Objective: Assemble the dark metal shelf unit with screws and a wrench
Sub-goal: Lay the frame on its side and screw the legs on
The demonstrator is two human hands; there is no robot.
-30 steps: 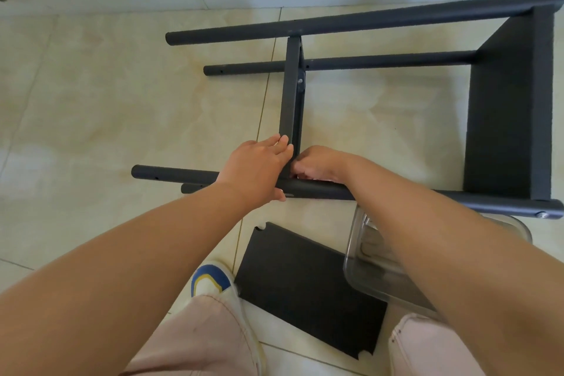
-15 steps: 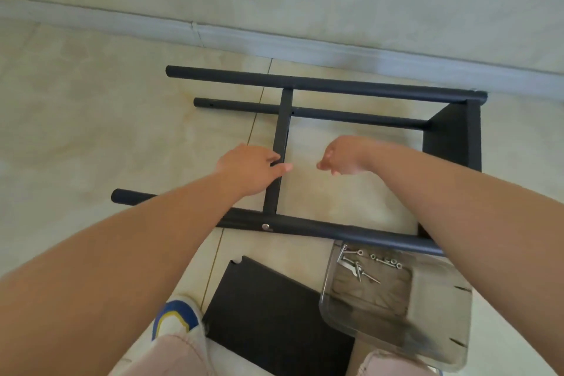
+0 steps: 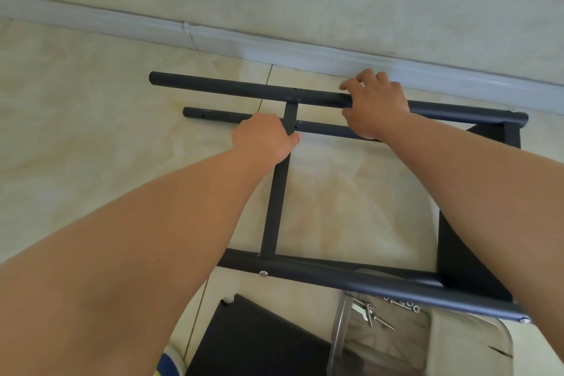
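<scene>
- Lying on its side on the tiled floor (image 3: 91, 131), the dark shelf frame (image 3: 276, 207) is part-built: end panel (image 3: 467, 259) fitted, near tube screwed.
- Loose shelf panel (image 3: 259, 342) remains unfitted.
- Right hand (image 3: 375, 104) wraps the far tube (image 3: 244, 89); left hand (image 3: 262, 139) grips the crossbar.
- Spare screws (image 3: 403, 304) wait in the clear tray (image 3: 457, 345).

- Dark frame (image 3: 271, 217) lies on its side on tiled floor (image 3: 76, 131), by the wall.
- Right hand (image 3: 377, 104) grips the far top tube (image 3: 244, 90).
- Left hand (image 3: 262, 139) holds the crossbar by the lower far tube.
- Clear tray (image 3: 427, 342) with screws (image 3: 403, 304) sits beside a loose dark panel (image 3: 259, 342).
</scene>
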